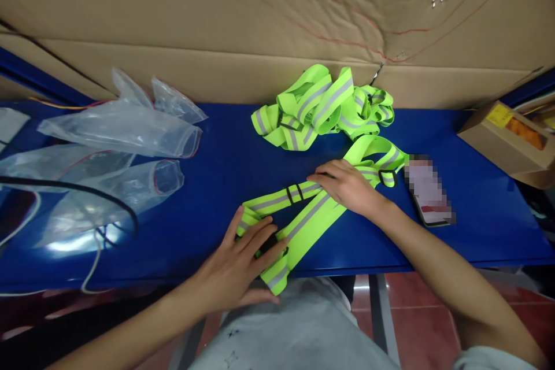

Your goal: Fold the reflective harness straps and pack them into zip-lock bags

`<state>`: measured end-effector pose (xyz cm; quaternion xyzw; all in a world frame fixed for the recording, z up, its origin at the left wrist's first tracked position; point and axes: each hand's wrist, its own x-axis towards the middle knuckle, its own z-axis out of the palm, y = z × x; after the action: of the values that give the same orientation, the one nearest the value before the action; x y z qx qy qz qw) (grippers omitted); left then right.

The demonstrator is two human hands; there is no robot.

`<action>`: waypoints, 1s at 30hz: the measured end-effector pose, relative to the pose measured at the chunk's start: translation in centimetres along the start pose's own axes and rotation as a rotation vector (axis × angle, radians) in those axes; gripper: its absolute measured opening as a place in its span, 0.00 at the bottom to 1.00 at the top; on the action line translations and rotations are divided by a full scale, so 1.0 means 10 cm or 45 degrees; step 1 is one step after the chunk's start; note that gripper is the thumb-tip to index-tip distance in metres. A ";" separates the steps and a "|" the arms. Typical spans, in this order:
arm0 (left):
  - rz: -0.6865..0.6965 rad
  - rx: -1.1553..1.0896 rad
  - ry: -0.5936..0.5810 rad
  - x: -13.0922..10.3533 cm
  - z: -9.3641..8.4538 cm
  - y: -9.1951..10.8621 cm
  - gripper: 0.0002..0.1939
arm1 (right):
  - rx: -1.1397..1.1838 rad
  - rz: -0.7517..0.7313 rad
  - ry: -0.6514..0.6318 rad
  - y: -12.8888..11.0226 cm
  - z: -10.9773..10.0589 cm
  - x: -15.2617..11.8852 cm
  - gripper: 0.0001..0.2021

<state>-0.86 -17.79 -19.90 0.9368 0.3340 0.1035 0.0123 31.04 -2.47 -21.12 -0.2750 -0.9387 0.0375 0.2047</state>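
Observation:
A neon-green strap with a grey stripe (pixel 310 222) lies from the front edge of the blue table up towards the middle. My left hand (pixel 238 260) rests on its near end, fingers spread over a black buckle that is partly hidden. On the upper part of the strap lies my right hand (pixel 349 185), its fingers close together over the crossing bands; what they pinch, if anything, is hidden. Black sliders (pixel 295 193) sit on the narrow band between my hands. Behind, a tangled heap of similar green straps (pixel 321 104) lies against the cardboard.
Clear plastic bags (pixel 125 127) and a black cable (pixel 87 186) occupy the left of the blue table (pixel 208 185). A phone (pixel 427 191) lies right of the strap. At the far right stands a cardboard box (pixel 503 144). Cardboard sheeting (pixel 173 11) backs the table.

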 end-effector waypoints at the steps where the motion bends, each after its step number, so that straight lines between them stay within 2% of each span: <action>1: -0.004 0.037 0.005 -0.02 0.01 0.01 0.48 | 0.009 0.001 0.004 0.00 -0.01 0.00 0.15; 5: 0.068 0.135 -0.026 -0.04 0.01 -0.03 0.47 | 0.252 0.051 -0.025 0.04 -0.06 0.00 0.15; 9: 0.116 0.139 -0.007 -0.02 0.00 -0.07 0.50 | 0.506 0.163 -0.222 0.10 -0.16 0.01 0.11; 11: 0.158 0.127 0.030 0.00 0.00 -0.09 0.48 | 0.501 0.201 -0.274 0.09 -0.22 0.02 0.09; 13: 0.192 0.120 0.066 0.00 0.00 -0.09 0.45 | 0.408 0.197 -0.244 0.00 -0.26 0.04 0.09; 16: 0.198 0.126 0.084 -0.02 0.03 -0.08 0.39 | 0.175 0.124 -0.117 -0.29 -0.27 0.13 0.19; 18: 0.190 0.121 0.095 -0.04 0.05 -0.06 0.34 | 0.137 0.068 -0.043 -0.55 -0.21 0.24 0.26; 20: 0.162 0.099 0.158 -0.05 0.07 -0.03 0.25 | 0.239 -0.030 -0.055 -0.79 -0.10 0.38 0.24; 22: 0.112 0.065 0.265 -0.04 0.08 -0.01 0.18 | 0.382 -0.179 -0.145 -0.94 0.04 0.53 0.23; 26: 0.094 0.026 0.364 -0.01 0.07 0.03 0.19 | 0.609 -0.222 -0.347 -0.93 0.27 0.78 0.20; 30: 0.138 -0.015 0.386 -0.02 0.02 0.05 0.19 | 0.945 -0.178 -0.430 -0.83 0.35 0.93 0.13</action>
<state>-0.69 -18.28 -20.07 0.9270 0.2805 0.2461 -0.0384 18.33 -4.43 -19.37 -0.1080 -0.8983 0.4039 0.1351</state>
